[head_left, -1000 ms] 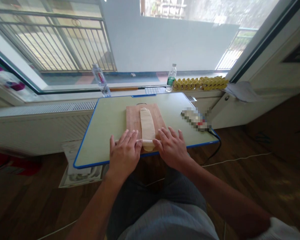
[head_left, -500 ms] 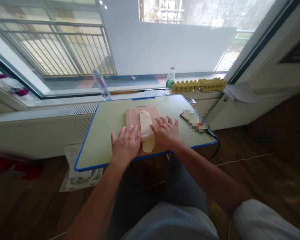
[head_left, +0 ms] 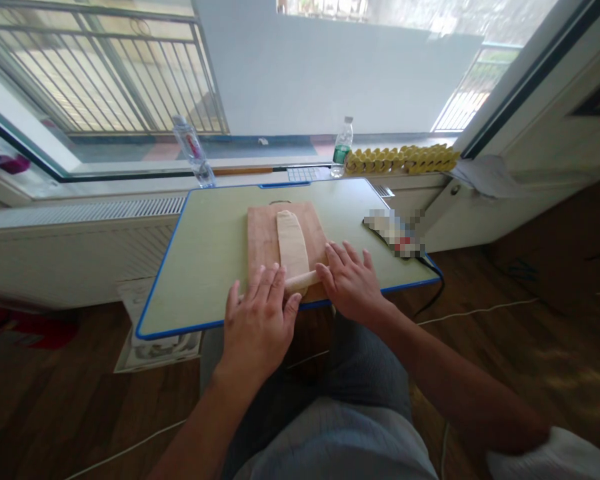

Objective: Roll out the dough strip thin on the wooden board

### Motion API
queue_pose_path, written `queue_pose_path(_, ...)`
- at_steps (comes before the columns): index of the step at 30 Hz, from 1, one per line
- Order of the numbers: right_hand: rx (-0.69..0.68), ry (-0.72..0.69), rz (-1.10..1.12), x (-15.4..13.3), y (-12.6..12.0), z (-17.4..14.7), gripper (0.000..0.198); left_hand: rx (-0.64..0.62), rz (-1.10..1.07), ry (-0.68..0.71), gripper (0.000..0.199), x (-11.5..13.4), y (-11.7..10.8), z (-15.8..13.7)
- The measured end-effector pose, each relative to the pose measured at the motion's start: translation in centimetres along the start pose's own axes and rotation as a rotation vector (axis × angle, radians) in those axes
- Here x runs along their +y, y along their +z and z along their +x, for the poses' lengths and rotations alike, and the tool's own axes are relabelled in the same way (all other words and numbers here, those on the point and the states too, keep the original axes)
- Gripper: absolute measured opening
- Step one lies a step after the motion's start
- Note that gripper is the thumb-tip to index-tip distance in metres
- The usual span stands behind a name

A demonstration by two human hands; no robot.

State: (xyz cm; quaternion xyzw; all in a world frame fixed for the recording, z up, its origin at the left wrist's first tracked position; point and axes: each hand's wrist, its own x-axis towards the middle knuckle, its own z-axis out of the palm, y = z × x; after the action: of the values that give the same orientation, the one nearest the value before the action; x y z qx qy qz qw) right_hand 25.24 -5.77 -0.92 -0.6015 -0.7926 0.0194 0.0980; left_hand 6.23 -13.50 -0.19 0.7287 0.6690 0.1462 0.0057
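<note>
- Left hand: palm down, fingers extended flat over the left part of the rolling pin, thumb out to the side. Drawn nearer vs 0.5 s ago.
- Right hand: palm down, fingers spread over the pin's right end. Also nearer, and a bit further right, than 0.5 s ago.
- Rolling pin: lies across the near end of the dough, slanted, left end nearer. 0.5 s ago it sat further up the strip, with a longer flap of dough on its near side; now only a short bit shows there.
- Dough strip: flat, running near to far on the cutting board. Far end flat on the board, well clear of both hands.
- Bench: pale green top, blue edge, under the board. Pixelated item at right, black cable attached; same spot as before.
- Far sill: left bottle, right bottle, yellow bumpy tray. Unchanged.
</note>
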Motion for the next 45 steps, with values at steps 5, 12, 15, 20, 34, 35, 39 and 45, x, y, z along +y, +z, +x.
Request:
queue_pose_path(5, 0.001, 0.028, -0.018, -0.3, 0.1, 0.7, 0.068, 0.009, -0.005, 0.009, 0.063, -0.7, 0.2, 1.1)
queue_pose_path(12, 0.022, -0.020, -0.012, -1.9, 0.2, 7.8, 0.059, -0.024, 0.065, -0.066, 0.063, -2.8, 0.6, 7.2)
queue_pose_path(15, 0.013, -0.080, 0.003, -2.4, 0.5, 8.7, 0.060, -0.038, 0.079, -0.081, 0.064, -3.2, 0.7, 7.8)
queue_pose_path(20, 0.025, -0.135, 0.022, -2.5, 0.5, 5.7, 0.057, 0.006, 0.079, -0.032, 0.063, -2.1, 0.7, 5.5)
queue_pose_path(34, 0.120, -0.121, 0.086, -0.6, 1.6, -4.4, 0.065, 0.117, 0.028, 0.104, 0.058, 0.2, 1.3, -2.2)
queue_pose_path(35, 0.116, -0.110, 0.085, -0.8, 1.6, -3.8, 0.064, 0.113, 0.028, 0.096, 0.059, 0.0, 1.3, -1.6)
queue_pose_path(39, 0.091, -0.072, 0.080, -1.4, 1.3, -0.1, 0.064, 0.063, 0.042, 0.049, 0.061, -1.1, 0.8, 2.0)
queue_pose_path(45, 0.122, -0.039, 0.052, -2.3, 0.8, 5.8, 0.065, -0.034, 0.080, -0.114, 0.064, -3.6, -0.3, 7.7)
